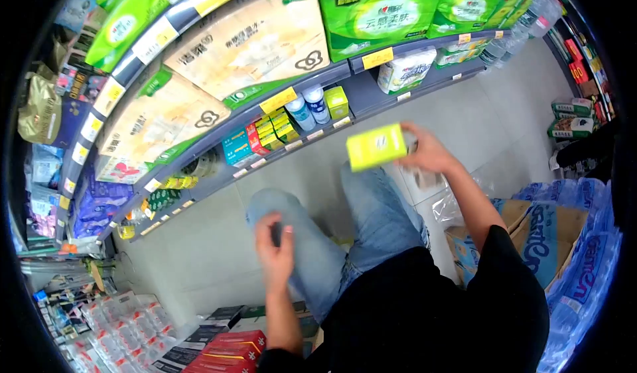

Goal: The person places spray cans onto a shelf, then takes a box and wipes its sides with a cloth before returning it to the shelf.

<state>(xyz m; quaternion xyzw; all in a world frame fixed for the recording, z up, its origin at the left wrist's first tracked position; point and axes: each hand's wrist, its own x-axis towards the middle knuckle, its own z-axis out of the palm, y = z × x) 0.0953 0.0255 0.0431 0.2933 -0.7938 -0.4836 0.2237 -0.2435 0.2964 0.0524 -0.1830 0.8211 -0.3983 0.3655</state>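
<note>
My right hand (428,151) is closed on one end of a small yellow-green box (377,147), held up in front of the lower shelf. Over my left knee is my left hand (275,250), slightly blurred, its thumb apart from its curled fingers and nothing visible in it. On the bottom shelf, a similar yellow-green box (337,102) stands beside a blue-and-white can (317,104) and a paler bottle (300,112). Left of these are yellow-and-green boxes (275,129) and teal boxes (237,149).
Large tissue packs (249,38) and green packs (378,15) fill the shelf above. A white-and-green pack (406,70) stands further right below. Wrapped water bottles (584,260) and an opened carton (547,240) are at my right. Red boxes (229,352) lie behind my left arm.
</note>
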